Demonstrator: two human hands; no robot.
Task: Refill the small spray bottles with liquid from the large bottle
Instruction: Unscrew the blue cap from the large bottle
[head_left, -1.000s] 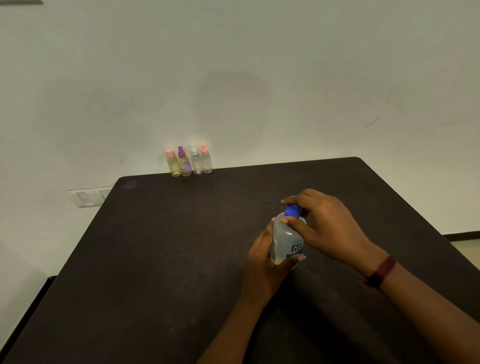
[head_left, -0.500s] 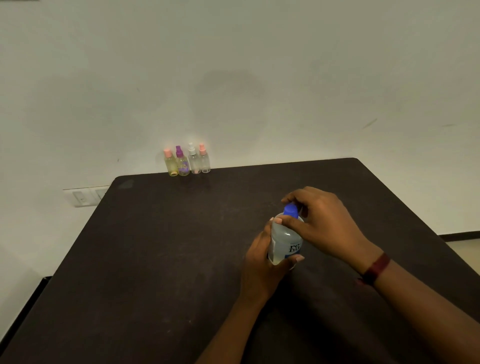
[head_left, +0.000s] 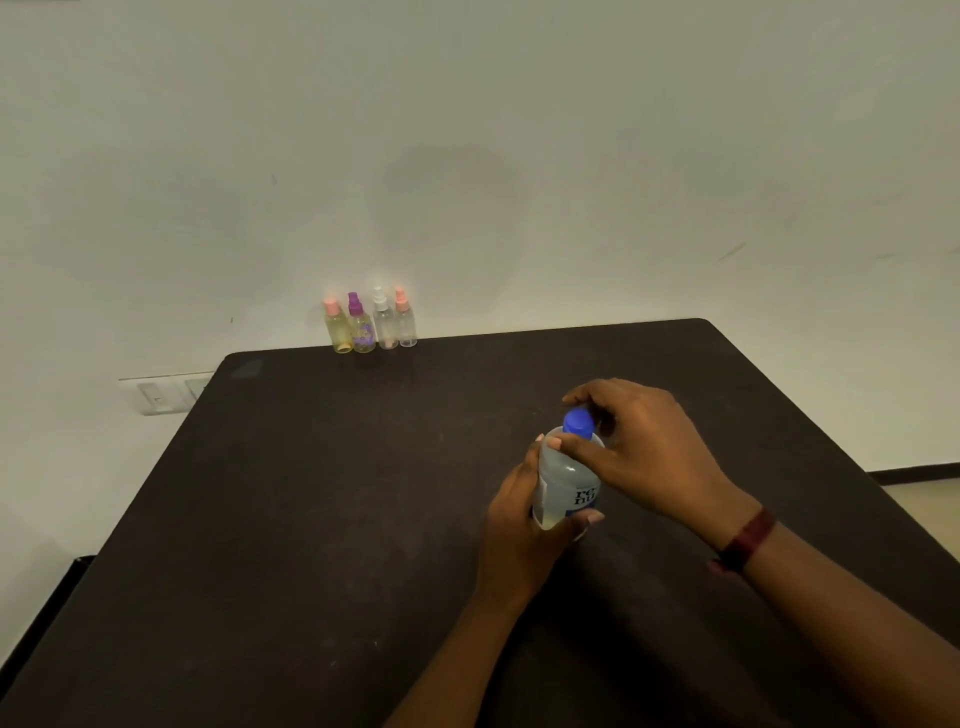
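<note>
The large clear bottle (head_left: 566, 480) stands upright on the dark table (head_left: 311, 519), right of centre. My left hand (head_left: 524, 535) grips its body from the left and below. My right hand (head_left: 644, 447) curls round its blue cap (head_left: 577, 421), thumb in front and fingers behind. Several small spray bottles stand in a row at the table's far edge against the wall: a yellow one with a pink cap (head_left: 336, 327), one with a purple cap (head_left: 361, 325), a clear one with a white cap (head_left: 383, 319) and a clear one with a pink cap (head_left: 404, 318).
A white wall rises right behind the table. A switch plate (head_left: 161, 395) sits on the wall beyond the table's far left corner. A dark red band (head_left: 748, 538) is on my right wrist.
My right hand's grip has shifted around the cap, so more of the blue cap shows now. The bottle and my left hand stay in place.
</note>
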